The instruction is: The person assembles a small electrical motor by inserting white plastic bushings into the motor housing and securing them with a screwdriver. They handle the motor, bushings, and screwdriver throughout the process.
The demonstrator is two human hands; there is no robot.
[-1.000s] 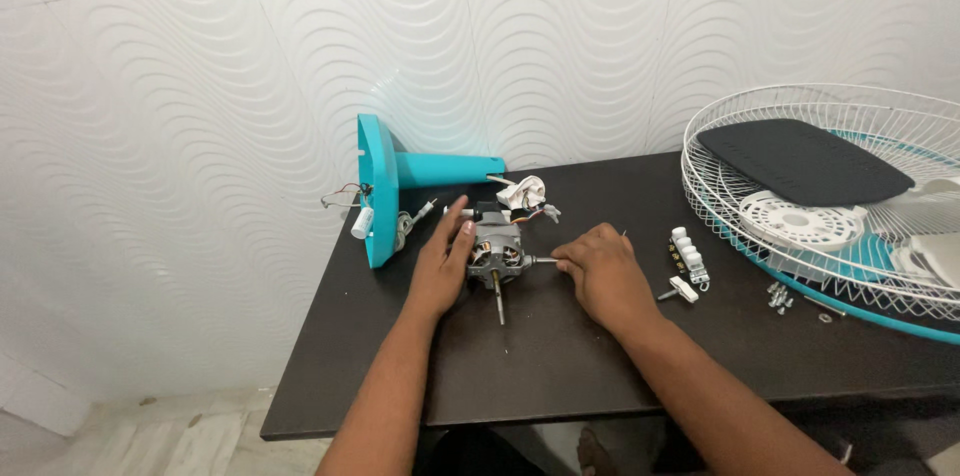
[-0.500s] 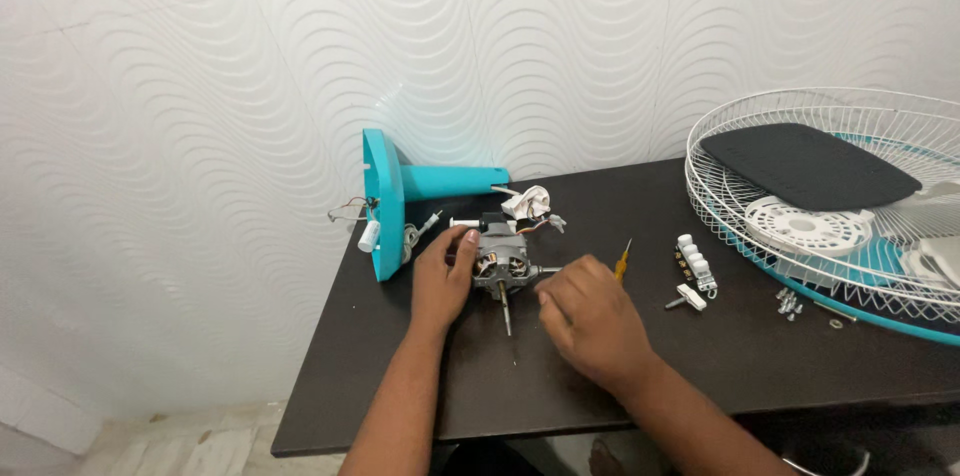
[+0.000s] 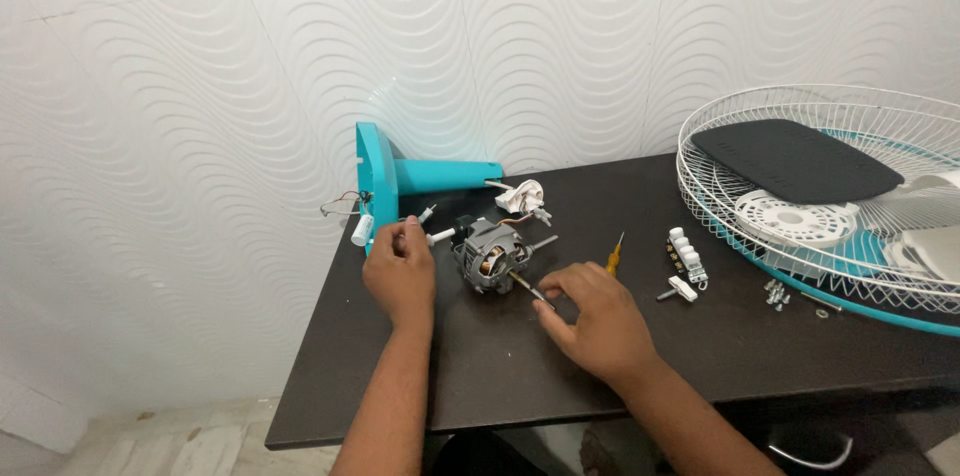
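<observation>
Head view: right hand [image 3: 592, 324] pinches the grey motor's [image 3: 487, 262] shaft; left hand [image 3: 400, 271] curled beside it.

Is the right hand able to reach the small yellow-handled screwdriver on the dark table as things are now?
Probably yes. The right hand rests on the dark table just beside the small yellow-handled screwdriver, which lies a little beyond its fingers. Nothing stands between them; the grey fan motor is off to the other side.
</observation>
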